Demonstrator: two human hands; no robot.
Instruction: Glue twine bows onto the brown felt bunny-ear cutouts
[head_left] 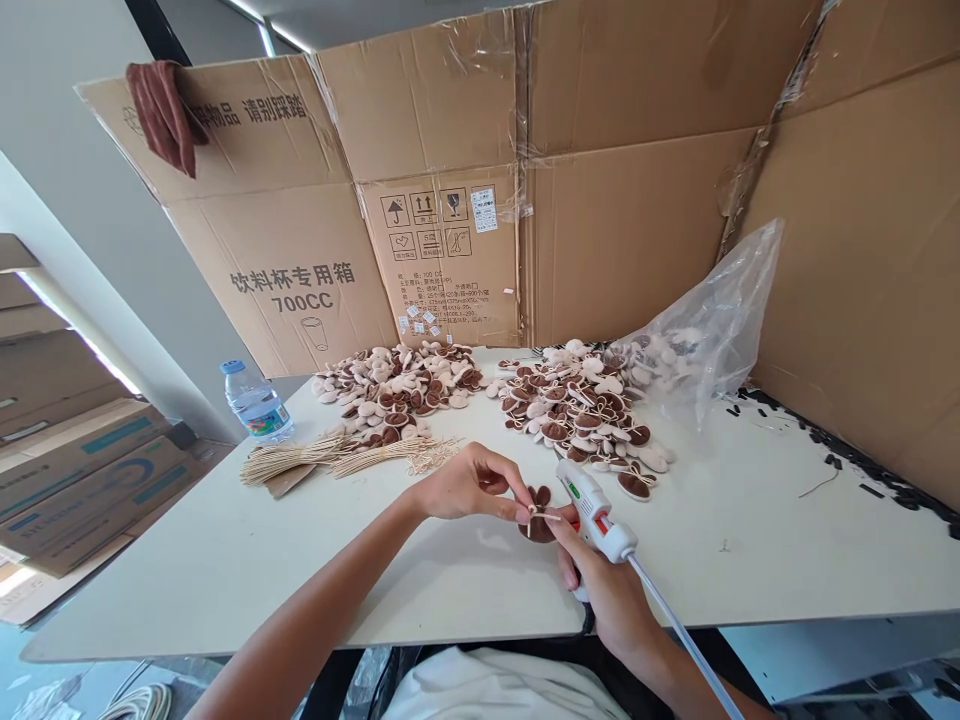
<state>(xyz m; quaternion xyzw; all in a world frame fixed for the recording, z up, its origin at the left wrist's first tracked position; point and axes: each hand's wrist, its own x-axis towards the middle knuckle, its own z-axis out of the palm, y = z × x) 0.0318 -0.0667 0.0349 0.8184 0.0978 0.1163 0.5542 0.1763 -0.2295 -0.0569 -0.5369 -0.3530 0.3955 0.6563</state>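
Over the near middle of the table, my left hand (476, 487) pinches a thin cream cord between thumb and fingertips. The cord lies across a small brown plush piece (537, 530) with rounded ear-like lobes. My right hand (611, 595) is wrapped round a white hot glue gun (592, 508), its nozzle end pointing up and away to the left. A long clear glue stick (679, 630) runs out of its rear. The right thumb and fingers also touch the plush piece and cord from the right, so the fingertips of both hands nearly meet.
Two heaps of brown and cream plush pieces, a left heap (401, 390) and a right heap (577, 410), lie behind my hands. Bundled cords (292, 460), a water bottle (257, 405), a clear plastic bag (724, 310) and black bits (900, 495) surround them. Cardboard (622, 240) walls the back.
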